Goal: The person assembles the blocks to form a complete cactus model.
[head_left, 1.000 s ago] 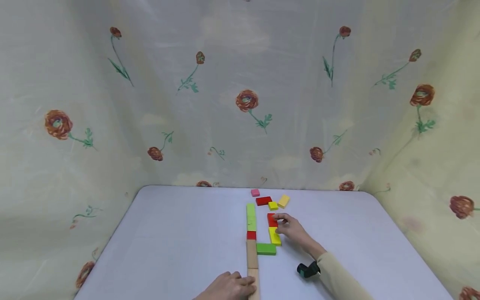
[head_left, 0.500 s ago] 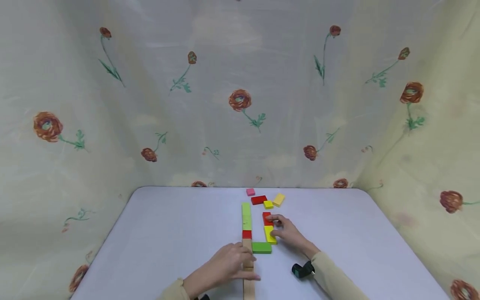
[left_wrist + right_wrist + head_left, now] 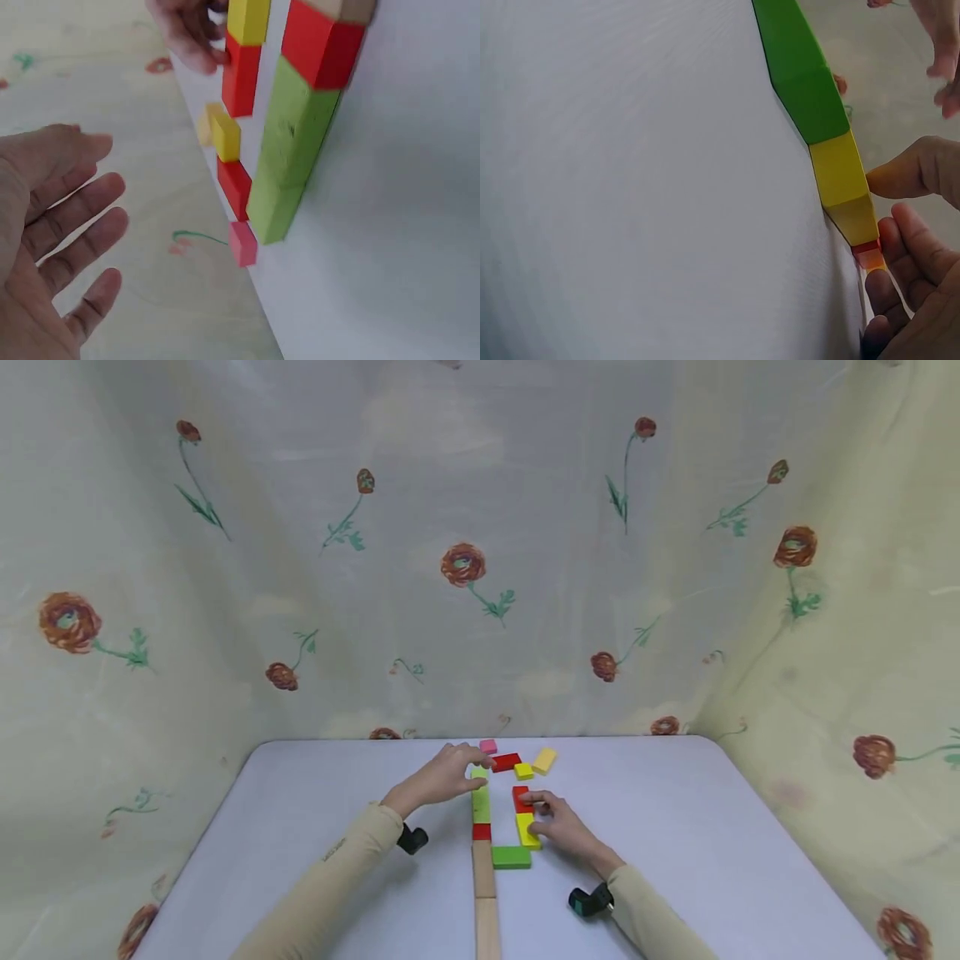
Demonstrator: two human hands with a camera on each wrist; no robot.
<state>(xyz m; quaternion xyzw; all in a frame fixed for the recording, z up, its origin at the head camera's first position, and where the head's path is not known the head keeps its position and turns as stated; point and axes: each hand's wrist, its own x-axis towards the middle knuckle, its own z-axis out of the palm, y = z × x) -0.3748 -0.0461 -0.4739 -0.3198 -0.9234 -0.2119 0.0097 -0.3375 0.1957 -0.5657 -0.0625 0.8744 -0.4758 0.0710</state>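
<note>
My left hand [image 3: 442, 774] hovers over the far end of the block row, its fingers extended and holding nothing. Below it lie light green blocks [image 3: 481, 806], followed nearer me by a small red block [image 3: 482, 832] and two plain wooden blocks [image 3: 483, 870]. To the right, my right hand [image 3: 570, 831] touches a second line: its thumb rests on a yellow block [image 3: 841, 176] and its fingers reach a red block [image 3: 519, 793]. A green block [image 3: 512, 857] joins this line to the wooden row, meeting the yellow block's near end.
Beyond the lines lie a dark red block [image 3: 506, 762], a small yellow block [image 3: 523, 772], a pale yellow block [image 3: 544, 761] and a pink block [image 3: 488, 747]. They sit near the far edge of the white table [image 3: 645, 777]. A flowered curtain [image 3: 525, 677] hangs behind.
My left hand has lifted off the near wooden block and moved forward to above the light green blocks. The right hand stays on the yellow and red blocks. The head view has shifted slightly.
</note>
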